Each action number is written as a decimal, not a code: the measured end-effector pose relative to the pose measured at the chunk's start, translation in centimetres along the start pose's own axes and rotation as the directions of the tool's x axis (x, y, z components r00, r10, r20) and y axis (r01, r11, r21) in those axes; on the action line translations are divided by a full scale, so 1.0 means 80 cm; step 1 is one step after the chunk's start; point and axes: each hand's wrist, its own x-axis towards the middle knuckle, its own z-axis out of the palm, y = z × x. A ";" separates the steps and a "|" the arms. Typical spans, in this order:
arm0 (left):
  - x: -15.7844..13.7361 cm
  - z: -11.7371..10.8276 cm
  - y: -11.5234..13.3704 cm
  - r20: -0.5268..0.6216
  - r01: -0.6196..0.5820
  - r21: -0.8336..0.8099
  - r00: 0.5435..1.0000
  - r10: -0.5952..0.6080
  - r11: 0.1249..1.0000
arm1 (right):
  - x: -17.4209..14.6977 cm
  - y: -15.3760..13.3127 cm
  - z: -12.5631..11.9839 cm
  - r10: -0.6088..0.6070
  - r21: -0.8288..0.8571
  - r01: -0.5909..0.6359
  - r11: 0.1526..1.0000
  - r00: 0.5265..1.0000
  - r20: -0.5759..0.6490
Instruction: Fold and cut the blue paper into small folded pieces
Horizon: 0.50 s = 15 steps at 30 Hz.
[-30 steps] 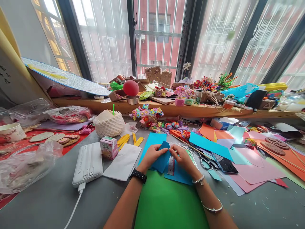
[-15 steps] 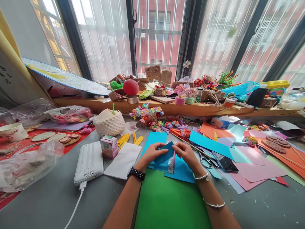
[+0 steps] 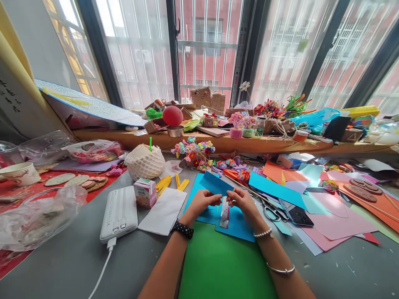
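Note:
A small sheet of blue paper (image 3: 214,182) is raised between my two hands, its lower edge hidden behind the fingers. My left hand (image 3: 202,204) is closed at its left side, thumb and fingertips pinched together. At the sheet's right corner, my right hand (image 3: 245,203) has its fingers bent and pinching. A narrow white patterned strip (image 3: 224,218) with a reddish edge lies just below the fingertips; its top end is close to both hands. Under it is a larger blue sheet (image 3: 241,228), overlapping a green board (image 3: 227,261) in front of me.
Scissors (image 3: 272,212) and a phone (image 3: 297,214) lie right of my hands, beside coloured papers (image 3: 339,216). To the left are a white power bank (image 3: 120,214), a small carton (image 3: 145,193), a white paper (image 3: 163,211) and a net-wrapped coconut (image 3: 145,162). Crafts crowd the sill (image 3: 187,143).
The small blue sheet has turned and now stands higher, behind my fingers. My left fingers have slid right and down, nearer to my right fingertips.

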 end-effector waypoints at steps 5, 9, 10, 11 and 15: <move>0.002 -0.002 0.000 -0.023 -0.046 -0.054 0.999 0.045 0.997 | 0.000 -0.002 -0.006 -0.035 -0.135 0.041 0.990 0.998 0.044; 0.004 0.003 -0.005 -0.125 -0.120 -0.161 0.987 0.100 0.980 | -0.004 -0.005 0.000 -0.034 -0.271 0.079 0.959 0.986 0.166; 0.005 0.004 -0.006 -0.144 -0.130 -0.176 0.984 0.105 0.976 | -0.005 -0.005 0.002 -0.028 -0.300 0.083 0.950 0.983 0.182; 0.006 0.004 -0.007 -0.167 -0.135 -0.185 0.980 0.105 0.973 | -0.005 -0.005 0.003 -0.028 -0.324 0.089 0.942 0.982 0.187; 0.007 0.002 -0.009 -0.255 -0.147 -0.173 0.962 0.099 0.974 | -0.004 -0.005 0.001 -0.194 -0.352 0.203 0.914 0.979 0.062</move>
